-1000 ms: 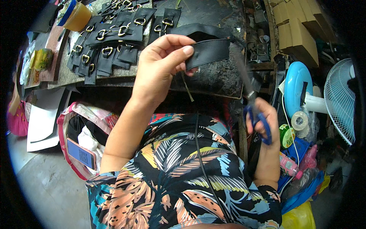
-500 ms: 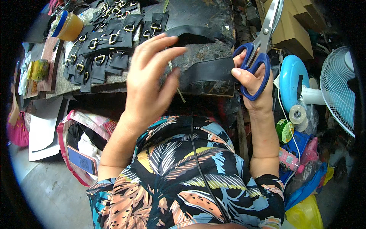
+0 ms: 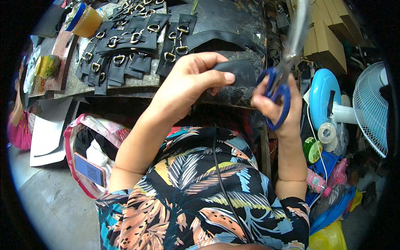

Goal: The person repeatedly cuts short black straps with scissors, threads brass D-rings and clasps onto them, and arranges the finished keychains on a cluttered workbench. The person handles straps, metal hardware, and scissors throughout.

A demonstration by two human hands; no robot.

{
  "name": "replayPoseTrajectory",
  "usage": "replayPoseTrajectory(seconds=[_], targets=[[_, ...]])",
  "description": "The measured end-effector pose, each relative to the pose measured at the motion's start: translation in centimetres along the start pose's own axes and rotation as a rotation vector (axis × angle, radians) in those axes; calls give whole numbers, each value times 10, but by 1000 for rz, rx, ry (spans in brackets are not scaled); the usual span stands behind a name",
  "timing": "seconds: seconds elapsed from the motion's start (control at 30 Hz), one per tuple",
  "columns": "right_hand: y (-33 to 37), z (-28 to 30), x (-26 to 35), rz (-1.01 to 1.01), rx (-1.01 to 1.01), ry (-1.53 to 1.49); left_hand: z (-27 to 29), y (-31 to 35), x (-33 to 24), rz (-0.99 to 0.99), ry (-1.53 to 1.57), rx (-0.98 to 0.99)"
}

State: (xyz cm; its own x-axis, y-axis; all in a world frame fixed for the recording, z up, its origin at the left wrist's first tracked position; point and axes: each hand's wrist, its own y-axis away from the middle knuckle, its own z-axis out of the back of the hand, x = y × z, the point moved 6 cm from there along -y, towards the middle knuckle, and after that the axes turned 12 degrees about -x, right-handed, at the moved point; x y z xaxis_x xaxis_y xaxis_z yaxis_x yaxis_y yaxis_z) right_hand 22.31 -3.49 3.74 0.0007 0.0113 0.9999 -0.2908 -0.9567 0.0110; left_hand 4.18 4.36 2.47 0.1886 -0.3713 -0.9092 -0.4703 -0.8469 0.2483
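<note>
My left hand (image 3: 193,81) pinches a black leather strip (image 3: 241,71) between thumb and fingers, at the front edge of the dark workbench. To its right, my right hand (image 3: 281,104) holds blue-handled scissors (image 3: 285,66), fingers through the loops. The blades point up and away and are blurred by motion. The strip's right end lies close to the scissor handles; whether my right fingers touch it I cannot tell. Behind my left hand a curved black strap (image 3: 221,36) lies on the bench. Several black leather tabs with gold-coloured D-rings (image 3: 135,39) are heaped at the left.
A plastic tub (image 3: 85,21) with a blue rim and a small yellow-green container (image 3: 48,66) stand far left. At the right are a blue and white fan (image 3: 325,98), cardboard boxes (image 3: 327,46) and a tape roll (image 3: 327,132). A phone (image 3: 89,170) lies in a bag at lower left.
My left hand has moved right and closed on the leather strip, which it was apart from before. My right hand has lowered slightly with the scissors. The view has shifted a little.
</note>
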Motion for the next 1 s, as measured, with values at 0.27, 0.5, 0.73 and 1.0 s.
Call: replayPoseTrajectory(seconds=[0.27, 0.5, 0.73, 1.0], targets=[[49, 5, -29, -404, 340, 1, 25, -1, -16, -207, -100, -169], [58, 12, -23, -484, 365, 81, 26, -1, -17, -297, -229, -218], [54, 12, -20, -439, 326, 33, 27, 2, -21, -398, -372, -271], [55, 16, -26, -475, 300, 48, 10, 24, -42, -922, -882, -354]])
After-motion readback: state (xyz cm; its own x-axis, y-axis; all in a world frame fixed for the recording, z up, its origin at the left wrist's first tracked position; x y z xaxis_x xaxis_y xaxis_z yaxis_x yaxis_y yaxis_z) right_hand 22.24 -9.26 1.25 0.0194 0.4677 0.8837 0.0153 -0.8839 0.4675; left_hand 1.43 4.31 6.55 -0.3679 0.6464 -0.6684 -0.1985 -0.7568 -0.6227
